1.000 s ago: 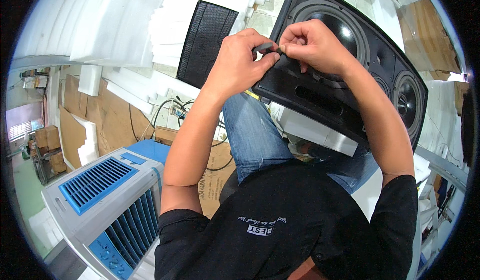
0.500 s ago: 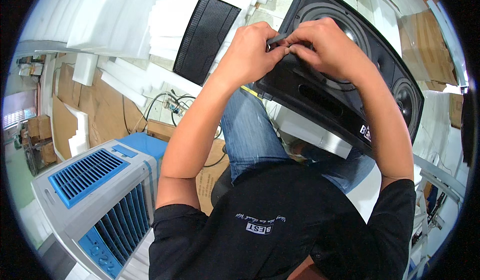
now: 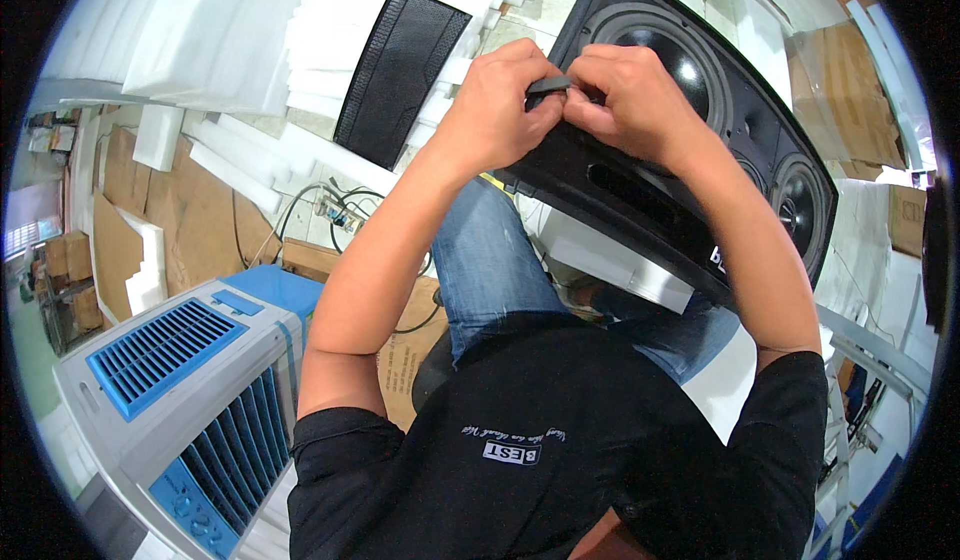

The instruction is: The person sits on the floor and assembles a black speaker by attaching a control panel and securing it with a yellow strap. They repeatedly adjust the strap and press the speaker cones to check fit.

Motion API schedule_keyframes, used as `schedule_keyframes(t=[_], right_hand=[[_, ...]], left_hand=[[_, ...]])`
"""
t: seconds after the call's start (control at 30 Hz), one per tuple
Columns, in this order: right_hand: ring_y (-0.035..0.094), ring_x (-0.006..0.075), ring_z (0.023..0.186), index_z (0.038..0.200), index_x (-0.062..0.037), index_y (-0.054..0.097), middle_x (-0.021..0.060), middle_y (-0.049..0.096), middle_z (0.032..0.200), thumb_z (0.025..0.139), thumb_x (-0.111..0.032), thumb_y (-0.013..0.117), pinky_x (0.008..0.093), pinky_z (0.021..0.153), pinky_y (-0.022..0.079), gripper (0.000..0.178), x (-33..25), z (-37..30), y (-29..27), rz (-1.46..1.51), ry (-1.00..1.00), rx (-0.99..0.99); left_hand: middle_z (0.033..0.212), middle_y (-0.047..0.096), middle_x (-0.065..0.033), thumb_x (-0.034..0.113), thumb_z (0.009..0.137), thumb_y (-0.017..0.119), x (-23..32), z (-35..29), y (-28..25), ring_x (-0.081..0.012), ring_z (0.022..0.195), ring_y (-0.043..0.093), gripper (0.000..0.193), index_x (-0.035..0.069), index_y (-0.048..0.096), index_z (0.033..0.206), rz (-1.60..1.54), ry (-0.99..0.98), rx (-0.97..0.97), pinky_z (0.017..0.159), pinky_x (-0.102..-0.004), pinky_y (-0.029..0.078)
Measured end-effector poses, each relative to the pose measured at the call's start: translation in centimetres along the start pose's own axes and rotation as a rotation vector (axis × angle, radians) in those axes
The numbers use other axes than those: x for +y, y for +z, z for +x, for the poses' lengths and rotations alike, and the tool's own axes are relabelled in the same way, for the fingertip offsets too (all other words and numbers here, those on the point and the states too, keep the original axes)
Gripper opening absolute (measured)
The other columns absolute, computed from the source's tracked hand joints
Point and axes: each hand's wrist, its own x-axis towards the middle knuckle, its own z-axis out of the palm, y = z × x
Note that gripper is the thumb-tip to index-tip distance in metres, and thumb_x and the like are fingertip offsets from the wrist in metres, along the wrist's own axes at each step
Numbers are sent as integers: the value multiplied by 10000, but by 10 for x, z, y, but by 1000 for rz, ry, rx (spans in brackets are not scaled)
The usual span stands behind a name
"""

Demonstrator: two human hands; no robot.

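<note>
Both hands meet over the near left corner of a black two-driver loudspeaker (image 3: 655, 215). A short dark grey strip (image 3: 547, 86) runs between them, pinched in the closed fingers of my left hand (image 3: 500, 110). My right hand (image 3: 640, 100) is closed too, its thumb and fingertips at the strip's right end. Whether that end is a tape, and what the curled fingers cover, cannot be made out. Beyond the right hand shows the large speaker cone (image 3: 685, 60), partly covered by it. A black perforated grille (image 3: 400, 80) lies on white foam to the left.
A white and blue air cooler (image 3: 185, 380) stands at my lower left. Loose cables (image 3: 335, 205) lie on the floor near my left knee. Stacked white foam sheets (image 3: 215, 40) fill the far left, and a cardboard box (image 3: 840, 90) stands beyond the loudspeaker.
My right fingers have curled in more tightly, and that hand has moved slightly left and down. More of the grey strip shows in a flatter position. The whole view has shifted a little.
</note>
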Motion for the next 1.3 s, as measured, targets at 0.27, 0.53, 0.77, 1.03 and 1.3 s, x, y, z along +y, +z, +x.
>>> schedule_keyframes(t=[0.27, 0.53, 0.77, 1.03, 1.3], right_hand=[[637, 321, 601, 698, 5, 655, 182, 620, 648, 758, -208, 728, 394, 580, 506, 233, -14, -6, 20, 227, 298, 255], [638, 196, 580, 844, 5, 726, 115, 658, 648, 856, -249, 662, 342, 588, 512, 262, 33, 12, -50, 267, 563, 419], [578, 120, 477, 737, -11, 665, 53, 630, 621, 914, -117, 565, 271, 429, 454, 229, 62, -18, -87, 579, 762, 545], [573, 121, 475, 786, 10, 740, 49, 622, 580, 860, -152, 647, 277, 450, 458, 201, 152, -61, -124, 280, 776, 631], [580, 145, 469, 736, 22, 724, 74, 617, 566, 850, -183, 647, 315, 443, 467, 248, 238, -82, -109, 127, 810, 678]], left_hand=[[893, 655, -116, 52, 806, 740, -2, 1, -2, -277, 782, 651, 155, -1, 698, 946, -41, -40, -7, 675, -348, 502], [893, 644, -101, 43, 806, 775, 13, 4, -16, -242, 799, 640, 148, 17, 737, 947, -24, -81, -145, 708, -345, 498], [956, 623, -78, 153, 697, 878, 20, 29, -43, -270, 873, 632, 406, 64, 747, 1071, 65, -100, -474, 733, -371, 510], [1049, 591, -116, 418, 612, 923, 43, 29, -54, -320, 961, 631, 705, 73, 724, 1193, 204, -101, -578, 848, -413, 538], [1043, 534, -125, 488, 636, 892, 66, 26, -48, -327, 921, 618, 761, -11, 714, 1182, 441, -73, -675, 810, -422, 531]])
